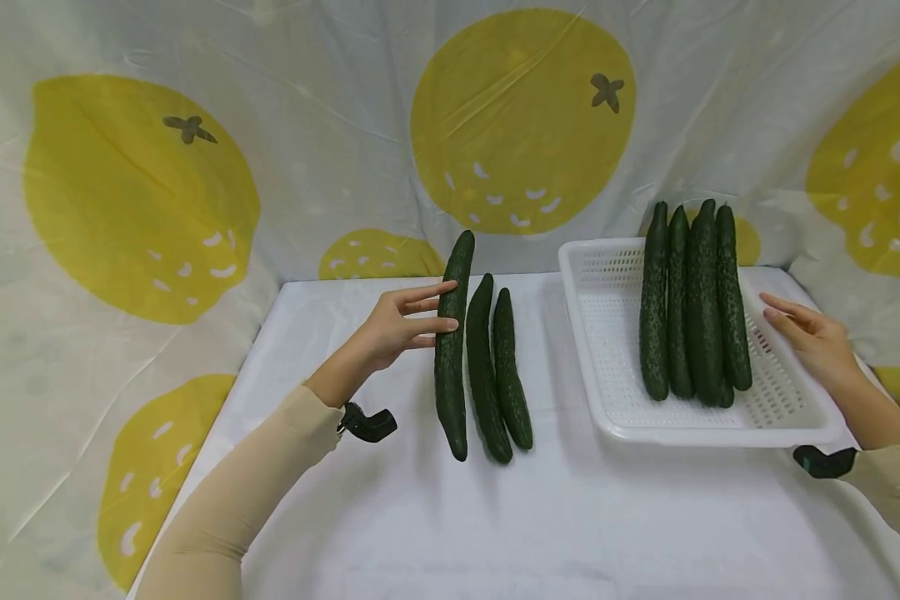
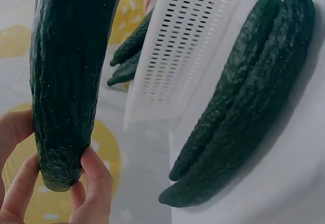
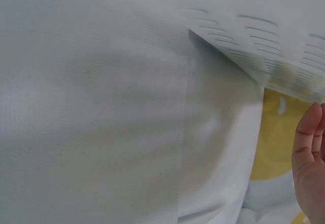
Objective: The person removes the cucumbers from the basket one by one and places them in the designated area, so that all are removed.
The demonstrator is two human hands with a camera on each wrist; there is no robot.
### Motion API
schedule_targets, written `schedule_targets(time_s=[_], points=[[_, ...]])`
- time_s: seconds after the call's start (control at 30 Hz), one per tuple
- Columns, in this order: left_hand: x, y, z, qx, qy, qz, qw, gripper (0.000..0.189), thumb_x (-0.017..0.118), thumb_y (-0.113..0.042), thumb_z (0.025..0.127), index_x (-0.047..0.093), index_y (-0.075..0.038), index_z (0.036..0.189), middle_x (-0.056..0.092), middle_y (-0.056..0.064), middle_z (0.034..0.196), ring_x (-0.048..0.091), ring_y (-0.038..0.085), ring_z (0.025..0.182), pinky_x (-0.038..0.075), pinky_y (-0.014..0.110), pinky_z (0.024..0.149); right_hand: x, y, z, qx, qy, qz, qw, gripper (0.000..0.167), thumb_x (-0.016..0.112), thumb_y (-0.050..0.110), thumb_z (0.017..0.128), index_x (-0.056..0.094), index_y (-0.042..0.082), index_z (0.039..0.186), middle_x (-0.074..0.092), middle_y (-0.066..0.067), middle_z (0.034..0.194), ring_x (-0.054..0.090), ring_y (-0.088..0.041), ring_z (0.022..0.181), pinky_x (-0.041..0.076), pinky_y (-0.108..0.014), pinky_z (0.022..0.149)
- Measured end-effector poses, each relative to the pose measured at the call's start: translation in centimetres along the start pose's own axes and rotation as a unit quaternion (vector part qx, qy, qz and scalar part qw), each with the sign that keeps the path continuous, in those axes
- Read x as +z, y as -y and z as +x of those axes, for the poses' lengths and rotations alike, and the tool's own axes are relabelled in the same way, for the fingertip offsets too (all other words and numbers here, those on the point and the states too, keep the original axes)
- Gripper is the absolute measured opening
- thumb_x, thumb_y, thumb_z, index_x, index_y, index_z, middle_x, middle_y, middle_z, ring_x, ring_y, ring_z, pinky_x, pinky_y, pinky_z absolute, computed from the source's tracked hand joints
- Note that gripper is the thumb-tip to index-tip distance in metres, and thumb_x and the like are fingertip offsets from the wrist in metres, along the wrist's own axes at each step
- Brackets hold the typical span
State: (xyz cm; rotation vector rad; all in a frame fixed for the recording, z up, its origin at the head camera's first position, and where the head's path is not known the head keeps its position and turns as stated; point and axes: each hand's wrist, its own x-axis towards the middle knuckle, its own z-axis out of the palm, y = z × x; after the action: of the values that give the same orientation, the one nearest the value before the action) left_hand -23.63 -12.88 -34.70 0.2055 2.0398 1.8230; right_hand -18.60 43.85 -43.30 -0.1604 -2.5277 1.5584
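Observation:
My left hand (image 1: 390, 329) pinches a long dark green cucumber (image 1: 452, 375) between thumb and fingers. In the left wrist view that cucumber (image 2: 71, 76) rises from the fingertips, which close on its lower end. Just right of it, two more cucumbers, a longer one (image 1: 483, 367) and a shorter one (image 1: 510, 375), lie side by side on the white table. Several cucumbers (image 1: 701, 308) rest in a white perforated plastic basket (image 1: 675, 435). At the basket's right side is my right hand (image 1: 817, 342), its fingers loosely extended with the tips right by the rim.
A white cloth covers the table (image 1: 495, 525). Behind it and at both sides hangs a pale curtain (image 1: 330, 150) printed with large yellow lemons. Black wrist devices stick out below each hand, one near the left cuff (image 1: 367, 422).

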Motion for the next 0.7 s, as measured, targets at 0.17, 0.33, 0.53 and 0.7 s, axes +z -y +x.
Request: schedule_targets(time_s=[0.17,0.33,0.53,0.7], points=[[-0.4,1.2,0.4,-0.01,-0.01,0.001,0.9999,0.061,0.077,-0.004,0.088,0.059,-0.021,0.143,0.041,0.017,0.151,0.041,0.027,0.139,0.054,0.044,0.094,0.1,0.0,0.1,-0.006,-0.005,-0.005,1.0,0.04,0.057,0.026,0.104,0.055,0.041,0.141,0.051,0.05,0.096,0.037,0.007,0.12,0.029,0.0,0.077],[-0.8,2.6,1.0,-0.02,-0.018,0.005,0.9996,0.061,0.078,-0.004,0.087,0.059,-0.021,0.142,0.042,0.018,0.151,0.044,0.029,0.137,0.055,0.043,0.092,0.1,0.0,0.1,-0.012,-0.007,-0.005,0.9999,0.04,0.056,0.026,0.104,0.055,0.04,0.142,0.051,0.05,0.096,0.037,0.009,0.122,0.028,0.002,0.081],[-1.2,4.2,1.8,-0.039,-0.032,0.005,0.9987,0.061,0.078,-0.004,0.087,0.059,-0.021,0.143,0.042,0.018,0.151,0.048,0.029,0.134,0.056,0.041,0.09,0.1,0.0,0.1,-0.005,-0.005,-0.013,0.9999,0.041,0.055,0.028,0.105,0.052,0.038,0.145,0.049,0.052,0.097,0.033,0.006,0.128,0.027,0.002,0.083],[-1.5,5.3,2.4,-0.056,-0.047,0.007,0.9973,0.06,0.078,-0.005,0.087,0.06,-0.021,0.142,0.042,0.019,0.15,0.055,0.031,0.126,0.057,0.039,0.088,0.1,-0.1,0.1,-0.009,-0.006,-0.01,0.9999,0.041,0.056,0.027,0.104,0.054,0.039,0.143,0.05,0.051,0.096,0.036,0.008,0.123,0.029,0.001,0.08]])
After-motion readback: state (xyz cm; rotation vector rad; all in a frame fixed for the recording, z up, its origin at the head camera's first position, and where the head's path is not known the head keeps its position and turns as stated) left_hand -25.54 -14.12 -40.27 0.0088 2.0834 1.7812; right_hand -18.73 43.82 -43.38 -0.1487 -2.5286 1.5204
